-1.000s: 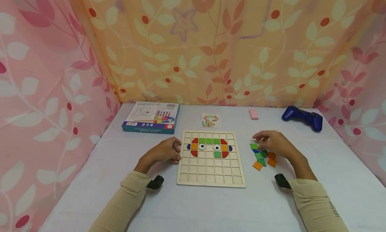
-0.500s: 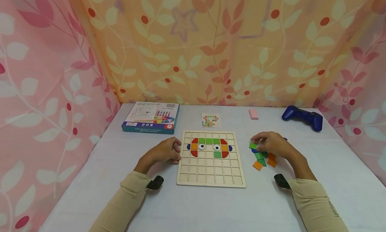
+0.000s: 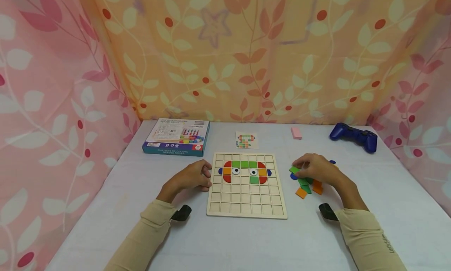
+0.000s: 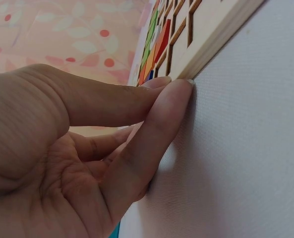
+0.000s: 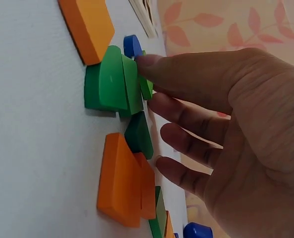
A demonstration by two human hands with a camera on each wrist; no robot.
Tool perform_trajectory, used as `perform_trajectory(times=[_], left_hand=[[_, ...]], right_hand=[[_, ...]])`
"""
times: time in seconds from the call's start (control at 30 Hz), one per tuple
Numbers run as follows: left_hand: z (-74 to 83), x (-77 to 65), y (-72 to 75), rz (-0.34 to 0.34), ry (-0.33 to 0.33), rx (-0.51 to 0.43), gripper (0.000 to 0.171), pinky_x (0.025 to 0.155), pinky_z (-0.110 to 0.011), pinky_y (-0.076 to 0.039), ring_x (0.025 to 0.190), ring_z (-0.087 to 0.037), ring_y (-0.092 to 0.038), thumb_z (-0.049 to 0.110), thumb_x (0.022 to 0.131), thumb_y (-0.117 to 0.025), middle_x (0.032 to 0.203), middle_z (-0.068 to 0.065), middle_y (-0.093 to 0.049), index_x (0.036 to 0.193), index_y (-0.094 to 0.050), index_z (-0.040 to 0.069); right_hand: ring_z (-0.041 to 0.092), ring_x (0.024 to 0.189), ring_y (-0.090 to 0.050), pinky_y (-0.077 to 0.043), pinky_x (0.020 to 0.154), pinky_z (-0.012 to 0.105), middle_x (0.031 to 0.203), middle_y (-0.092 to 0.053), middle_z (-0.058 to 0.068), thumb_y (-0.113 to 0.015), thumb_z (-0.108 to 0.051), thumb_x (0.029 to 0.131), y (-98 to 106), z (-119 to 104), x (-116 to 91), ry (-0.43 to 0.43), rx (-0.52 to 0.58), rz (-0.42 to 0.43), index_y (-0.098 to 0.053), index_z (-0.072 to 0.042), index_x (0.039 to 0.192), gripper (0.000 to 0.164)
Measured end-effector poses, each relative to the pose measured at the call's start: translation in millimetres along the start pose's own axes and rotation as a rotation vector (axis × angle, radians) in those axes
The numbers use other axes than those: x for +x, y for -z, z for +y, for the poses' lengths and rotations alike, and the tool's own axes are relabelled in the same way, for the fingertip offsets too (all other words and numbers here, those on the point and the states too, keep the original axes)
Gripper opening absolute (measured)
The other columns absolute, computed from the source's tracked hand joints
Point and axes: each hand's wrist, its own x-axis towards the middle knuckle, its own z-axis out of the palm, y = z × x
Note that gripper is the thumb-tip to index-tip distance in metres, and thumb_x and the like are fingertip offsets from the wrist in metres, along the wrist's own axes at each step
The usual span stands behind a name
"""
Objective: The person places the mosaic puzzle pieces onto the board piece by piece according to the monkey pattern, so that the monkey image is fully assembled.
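A wooden grid board [image 3: 246, 204] lies flat on the table, with red, orange, green, blue and eye tiles forming a face in its upper half. My left hand [image 3: 192, 175] holds the board's left edge; in the left wrist view, thumb and finger meet at its pale wooden rim [image 4: 211, 52]. Right of the board, my right hand [image 3: 317, 169] pinches a light green tile [image 3: 294, 169] between thumb and fingers. Beneath that hand lie a blue piece [image 3: 294, 176], dark green pieces [image 5: 112, 82] and orange tiles [image 3: 301, 192], some partly hidden by it.
Behind the board lies a pattern card [image 3: 246, 140] showing a similar figure. A boxed bead set [image 3: 176, 138] stands at the back left. At the back right are a pink block [image 3: 296, 133] and a blue game controller [image 3: 353, 138]. Patterned curtains enclose the table.
My right hand has shifted slightly left with the light green tile, which now sits more tilted. More of the blue piece shows below it. The left hand and board have stayed put.
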Motion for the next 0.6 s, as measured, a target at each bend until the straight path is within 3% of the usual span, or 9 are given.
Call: perform_trajectory(times=[0.23, 0.6], left_hand=[[0.4, 0.2, 0.0, 0.001, -0.001, -0.003, 0.058, 0.077, -0.025, -0.061, 0.087, -0.020, -0.066, 0.003, 0.090, -0.079, 0.115, -0.013, -0.061, 0.142, -0.053, 0.000], [1.2, 0.2, 0.4, -0.003, 0.015, -0.020, 0.058, 0.076, -0.025, -0.062, 0.085, -0.019, -0.066, 0.001, 0.090, -0.078, 0.115, -0.013, -0.061, 0.142, -0.053, 0.001]], right_hand=[[0.025, 0.092, -0.057, -0.052, 0.072, 0.033, 0.107, -0.067, 0.012, -0.078, -0.021, 0.092, 0.0, -0.3, 0.0, 0.029, -0.006, 0.012, -0.073, -0.001, 0.129, 0.042], [0.028, 0.097, -0.056, -0.054, 0.072, 0.032, 0.113, -0.067, 0.014, -0.077, -0.023, 0.093, -0.7, -6.5, 2.2, -0.021, 0.002, 0.019, -0.072, -0.002, 0.132, 0.045]])
